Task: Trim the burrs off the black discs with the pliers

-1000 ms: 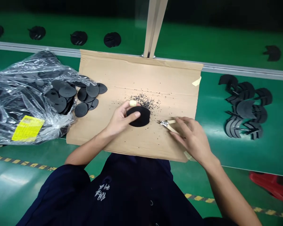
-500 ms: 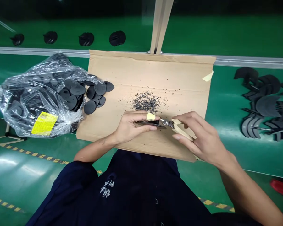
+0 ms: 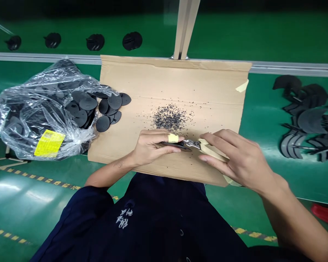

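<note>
Between thumb and fingers, my left hand (image 3: 153, 145) pinches a black plastic disc (image 3: 177, 145), seen nearly edge-on. Yellow tape wraps one finger of that hand. My right hand (image 3: 235, 156) is closed round the cream handles of a pair of nippers (image 3: 211, 150). Their metal jaws are at the right edge of the disc; whether they bite on it is too small to tell. Just beyond my hands, a heap of tiny black plastic clippings (image 3: 171, 117) lies on a cardboard sheet (image 3: 142, 76).
A clear plastic bag (image 3: 30, 109) of black discs lies at the left, with several loose discs (image 3: 114, 102) spilling onto the cardboard. Stacked black curved parts (image 3: 308, 120) stand on the right. Behind a metal rail, more black parts (image 3: 132, 40) sit in a row. A post (image 3: 186, 29) rises at the back.
The nippers' handles look squeezed closer together, and the jaws lie flatter against the disc's right end. Both hands stay nearly in place; the view has shifted slightly.
</note>
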Demonstrator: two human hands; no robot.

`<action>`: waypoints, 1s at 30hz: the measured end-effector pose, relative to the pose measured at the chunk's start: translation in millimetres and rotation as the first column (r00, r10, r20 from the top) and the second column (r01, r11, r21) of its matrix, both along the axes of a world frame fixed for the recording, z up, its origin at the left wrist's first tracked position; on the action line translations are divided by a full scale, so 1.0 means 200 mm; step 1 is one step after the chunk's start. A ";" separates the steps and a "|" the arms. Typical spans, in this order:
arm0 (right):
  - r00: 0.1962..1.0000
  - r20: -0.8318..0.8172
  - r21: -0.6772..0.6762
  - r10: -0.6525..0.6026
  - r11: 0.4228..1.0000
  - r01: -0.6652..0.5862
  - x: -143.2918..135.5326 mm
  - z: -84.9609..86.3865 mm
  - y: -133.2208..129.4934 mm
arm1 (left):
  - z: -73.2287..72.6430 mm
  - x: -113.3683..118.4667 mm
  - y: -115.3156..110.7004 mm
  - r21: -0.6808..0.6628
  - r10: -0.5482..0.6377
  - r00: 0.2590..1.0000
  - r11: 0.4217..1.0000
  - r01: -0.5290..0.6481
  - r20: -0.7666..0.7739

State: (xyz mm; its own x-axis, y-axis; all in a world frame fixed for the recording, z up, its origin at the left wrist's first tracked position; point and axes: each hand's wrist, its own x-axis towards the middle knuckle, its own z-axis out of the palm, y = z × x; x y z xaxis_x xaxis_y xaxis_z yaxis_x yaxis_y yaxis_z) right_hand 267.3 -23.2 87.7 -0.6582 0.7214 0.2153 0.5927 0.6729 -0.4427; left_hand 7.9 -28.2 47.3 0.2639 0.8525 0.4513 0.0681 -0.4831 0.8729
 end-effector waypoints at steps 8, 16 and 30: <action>1.000 -0.016 -0.100 0.008 0.995 -0.009 0.03 -0.04 0.04 | -0.04 0.00 -0.01 0.021 0.024 0.998 1.000 -0.022 -0.066; 0.780 -0.474 -0.541 -0.407 0.834 0.106 -0.15 -0.23 -0.06 | -0.10 0.04 -0.02 -0.115 0.127 0.991 0.985 -0.131 -0.045; 0.990 -0.127 0.156 0.057 0.987 -0.037 -0.15 -0.06 -0.07 | -0.10 -0.02 0.02 0.161 -0.085 0.906 0.973 0.166 -0.415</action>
